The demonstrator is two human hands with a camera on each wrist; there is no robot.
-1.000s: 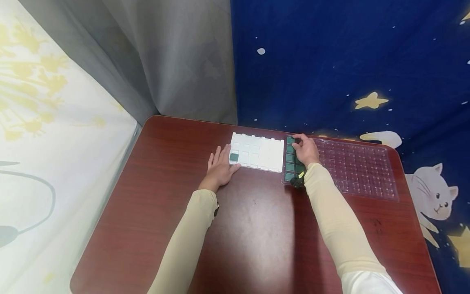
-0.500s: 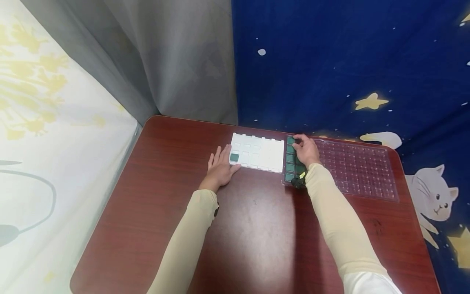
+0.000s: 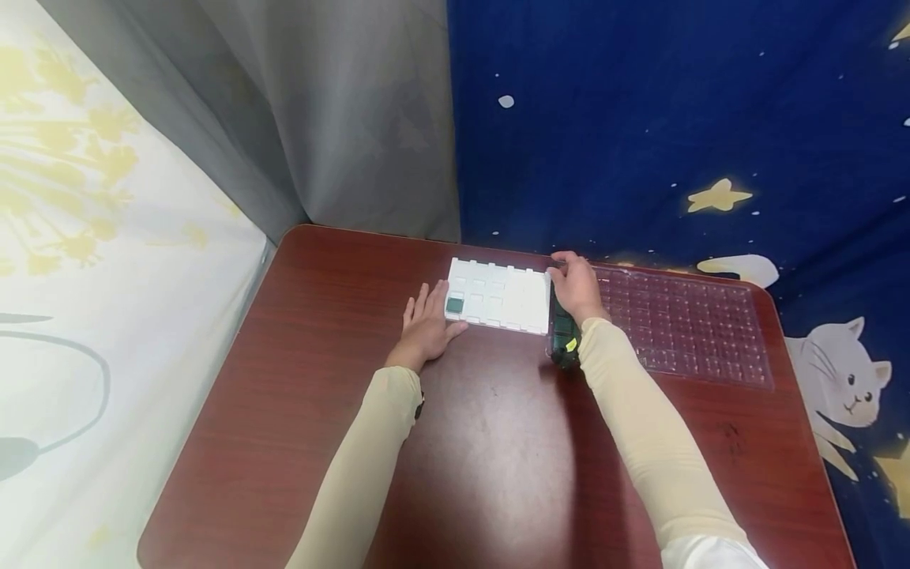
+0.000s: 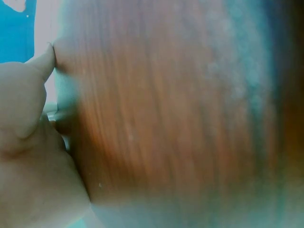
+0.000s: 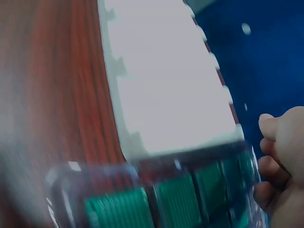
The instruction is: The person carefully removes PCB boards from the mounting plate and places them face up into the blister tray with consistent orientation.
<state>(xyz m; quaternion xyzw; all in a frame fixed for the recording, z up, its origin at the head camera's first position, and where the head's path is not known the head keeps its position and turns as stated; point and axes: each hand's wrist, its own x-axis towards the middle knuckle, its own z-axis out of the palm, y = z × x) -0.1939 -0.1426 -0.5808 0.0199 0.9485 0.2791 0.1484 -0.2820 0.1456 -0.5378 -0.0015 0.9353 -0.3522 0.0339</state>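
Observation:
My left hand [image 3: 426, 328] lies with fingers spread at the left end of a white slotted tray [image 3: 522, 296], touching its edge. One small green square piece [image 3: 455, 304] sits in that tray's near-left slot. My right hand [image 3: 577, 288] is over the far end of a clear plastic tray [image 5: 66, 178] beside the white one. Its thumb and fingers are curled close together, and a dark patch shows between them in the head view. Whether they pinch anything is not clear. Several ribbed green squares [image 5: 121, 209] lie in the clear tray.
A larger clear sheet with many pockets [image 3: 697, 324] lies right of the right hand. Both trays are near the far edge of the reddish wooden table [image 3: 490, 442]. A grey curtain [image 3: 370, 118] and a blue starry cloth [image 3: 611, 126] hang behind it.
My right hand has shifted left and slightly farther away, toward the white tray's right end, now covering more of the green squares. The left hand and white tray have stayed put.

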